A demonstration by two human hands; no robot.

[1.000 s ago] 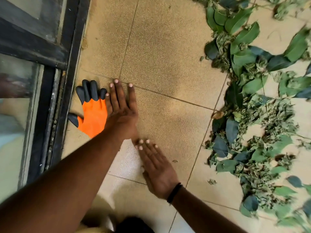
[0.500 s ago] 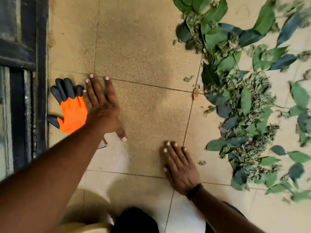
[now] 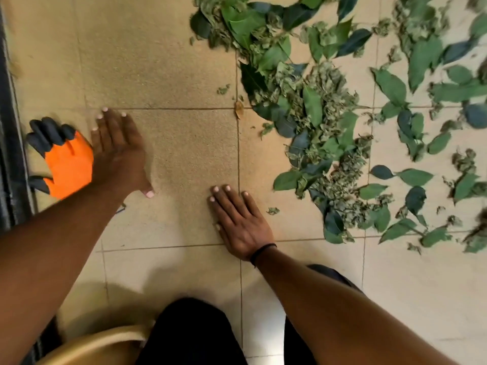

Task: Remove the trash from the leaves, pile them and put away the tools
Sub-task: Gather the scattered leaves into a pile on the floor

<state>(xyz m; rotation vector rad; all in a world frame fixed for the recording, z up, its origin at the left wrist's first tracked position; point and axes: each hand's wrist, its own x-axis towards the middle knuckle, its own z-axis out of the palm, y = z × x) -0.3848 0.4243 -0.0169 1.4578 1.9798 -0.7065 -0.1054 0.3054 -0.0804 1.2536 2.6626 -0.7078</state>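
Left hand (image 3: 118,154) lies flat, fingers straight, holding nothing, the glove (image 3: 62,156) touching it at nine o'clock. Right hand (image 3: 241,222) is flat too; leaves (image 3: 316,114) spread toward two o'clock, nearer the right.

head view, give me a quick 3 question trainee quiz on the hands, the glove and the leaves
1. True or false: the left hand grips the orange glove.
2. Which lies nearer the leaves? A the glove, B the right hand.
3. Fill in: both hands lie with straight fingers flat on the ____.

Key
1. False: its fingers are straight, and it lies beside the glove.
2. B.
3. Tiled floor.
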